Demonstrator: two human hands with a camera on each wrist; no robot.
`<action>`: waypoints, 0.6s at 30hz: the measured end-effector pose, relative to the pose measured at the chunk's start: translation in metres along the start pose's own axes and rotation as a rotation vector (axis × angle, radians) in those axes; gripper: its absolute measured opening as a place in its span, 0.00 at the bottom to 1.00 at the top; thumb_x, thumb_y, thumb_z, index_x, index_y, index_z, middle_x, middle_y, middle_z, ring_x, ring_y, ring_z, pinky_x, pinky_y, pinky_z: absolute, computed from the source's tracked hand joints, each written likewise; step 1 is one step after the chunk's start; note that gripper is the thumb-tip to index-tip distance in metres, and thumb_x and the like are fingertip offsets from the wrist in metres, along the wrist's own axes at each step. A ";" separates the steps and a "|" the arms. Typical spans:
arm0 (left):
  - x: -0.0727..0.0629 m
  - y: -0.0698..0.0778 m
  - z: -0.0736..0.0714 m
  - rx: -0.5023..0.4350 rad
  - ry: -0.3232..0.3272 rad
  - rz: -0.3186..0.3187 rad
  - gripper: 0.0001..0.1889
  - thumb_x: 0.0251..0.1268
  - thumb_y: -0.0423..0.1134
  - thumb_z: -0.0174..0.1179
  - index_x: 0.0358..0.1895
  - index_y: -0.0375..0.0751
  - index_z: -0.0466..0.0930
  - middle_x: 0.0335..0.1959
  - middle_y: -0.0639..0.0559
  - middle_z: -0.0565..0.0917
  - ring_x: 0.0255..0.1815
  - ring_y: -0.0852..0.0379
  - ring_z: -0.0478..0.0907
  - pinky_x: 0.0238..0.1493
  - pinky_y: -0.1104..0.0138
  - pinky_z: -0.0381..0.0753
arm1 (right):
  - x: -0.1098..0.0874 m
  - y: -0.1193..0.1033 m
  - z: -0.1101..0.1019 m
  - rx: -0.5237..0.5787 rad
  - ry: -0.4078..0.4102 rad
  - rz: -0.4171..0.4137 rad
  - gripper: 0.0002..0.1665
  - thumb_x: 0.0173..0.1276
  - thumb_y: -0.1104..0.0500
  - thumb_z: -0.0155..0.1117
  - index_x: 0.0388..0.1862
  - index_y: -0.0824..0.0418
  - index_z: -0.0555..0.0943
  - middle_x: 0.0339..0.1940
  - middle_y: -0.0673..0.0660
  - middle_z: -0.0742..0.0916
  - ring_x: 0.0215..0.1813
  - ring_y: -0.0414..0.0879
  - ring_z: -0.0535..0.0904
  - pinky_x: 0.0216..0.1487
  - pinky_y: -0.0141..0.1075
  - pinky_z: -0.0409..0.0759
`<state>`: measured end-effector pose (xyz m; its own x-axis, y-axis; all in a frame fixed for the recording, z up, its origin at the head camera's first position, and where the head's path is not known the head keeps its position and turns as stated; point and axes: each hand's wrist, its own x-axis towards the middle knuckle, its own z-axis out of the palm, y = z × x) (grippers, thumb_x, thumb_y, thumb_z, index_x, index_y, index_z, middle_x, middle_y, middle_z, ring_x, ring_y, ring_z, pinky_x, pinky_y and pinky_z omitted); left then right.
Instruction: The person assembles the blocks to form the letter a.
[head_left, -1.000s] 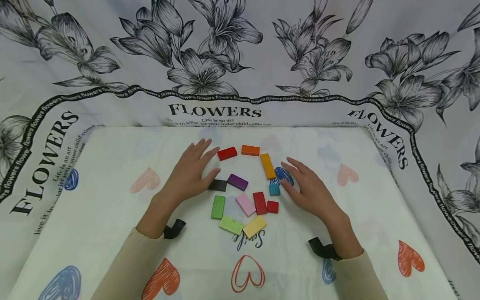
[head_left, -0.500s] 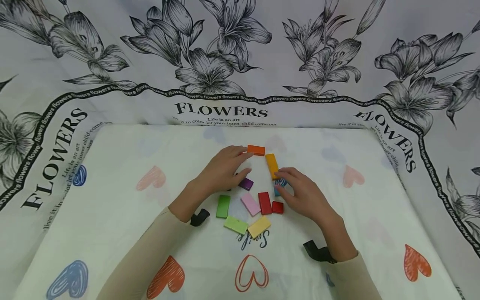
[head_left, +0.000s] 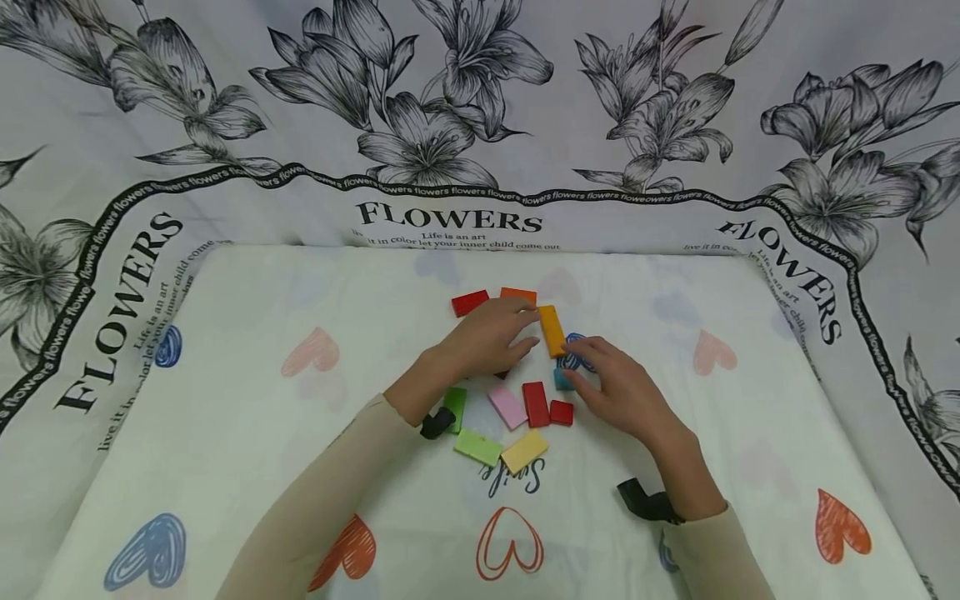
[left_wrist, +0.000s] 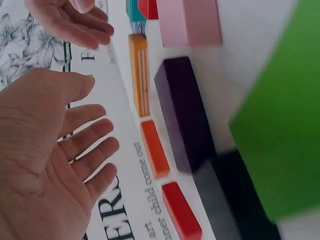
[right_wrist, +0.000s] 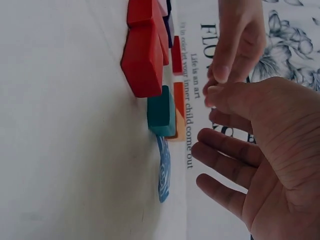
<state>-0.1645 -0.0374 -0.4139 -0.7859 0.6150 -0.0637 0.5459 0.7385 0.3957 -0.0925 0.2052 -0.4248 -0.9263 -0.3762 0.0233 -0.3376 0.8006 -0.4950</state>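
Note:
Wooden blocks lie in a loose ring on a white cloth. In the head view my left hand [head_left: 491,337] reaches over the ring, fingertips near the yellow-orange block [head_left: 552,331]. Its palm holds nothing in the left wrist view, where the purple block [left_wrist: 185,115] and the dark grey block [left_wrist: 235,195] show; the hand mostly hides both from the head view. The red block [head_left: 470,303] and the orange block [head_left: 518,296] lie just beyond it. My right hand [head_left: 626,387], fingers loosely bent and holding nothing, hovers beside the small teal block [head_left: 564,379].
Nearer me lie a pink block [head_left: 508,406], an upright-lying red block [head_left: 536,404], a small red block [head_left: 561,412], a green block [head_left: 454,408], a light green block [head_left: 477,447] and a pale yellow block [head_left: 525,451]. A flower-printed cloth [head_left: 300,208] rises behind.
My left hand has moved right across the ring, from beside the red and dark grey blocks toward the yellow-orange block. My right hand has shifted slightly. The blocks keep their arrangement.

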 end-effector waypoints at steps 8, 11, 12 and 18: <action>0.018 0.012 0.005 0.028 -0.052 0.025 0.20 0.81 0.49 0.58 0.67 0.45 0.81 0.66 0.51 0.84 0.67 0.52 0.80 0.75 0.57 0.78 | 0.000 0.004 -0.003 -0.020 0.001 0.021 0.24 0.73 0.54 0.72 0.65 0.57 0.84 0.56 0.58 0.88 0.57 0.53 0.86 0.61 0.54 0.88; 0.022 0.015 0.006 0.028 -0.060 0.012 0.20 0.80 0.48 0.60 0.66 0.44 0.81 0.64 0.51 0.84 0.63 0.53 0.81 0.71 0.59 0.81 | 0.001 0.006 -0.002 -0.009 -0.003 0.022 0.23 0.73 0.55 0.72 0.65 0.58 0.84 0.53 0.58 0.89 0.55 0.53 0.86 0.59 0.53 0.88; 0.023 0.016 0.007 0.027 -0.062 0.007 0.20 0.79 0.48 0.61 0.66 0.44 0.82 0.64 0.51 0.84 0.63 0.54 0.81 0.69 0.60 0.82 | 0.001 0.006 -0.001 -0.005 -0.006 0.018 0.22 0.73 0.55 0.72 0.64 0.58 0.85 0.53 0.57 0.89 0.55 0.53 0.86 0.59 0.53 0.88; 0.029 0.023 0.015 0.066 -0.123 0.030 0.23 0.82 0.48 0.56 0.73 0.46 0.78 0.73 0.50 0.78 0.71 0.53 0.77 0.73 0.60 0.80 | 0.000 0.009 0.002 -0.013 -0.028 -0.012 0.17 0.71 0.56 0.74 0.57 0.57 0.88 0.52 0.56 0.89 0.55 0.51 0.85 0.60 0.51 0.88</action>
<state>-0.1704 0.0013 -0.4207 -0.7294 0.6636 -0.1663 0.5899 0.7332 0.3384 -0.0955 0.2112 -0.4312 -0.9170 -0.3989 0.0048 -0.3513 0.8016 -0.4838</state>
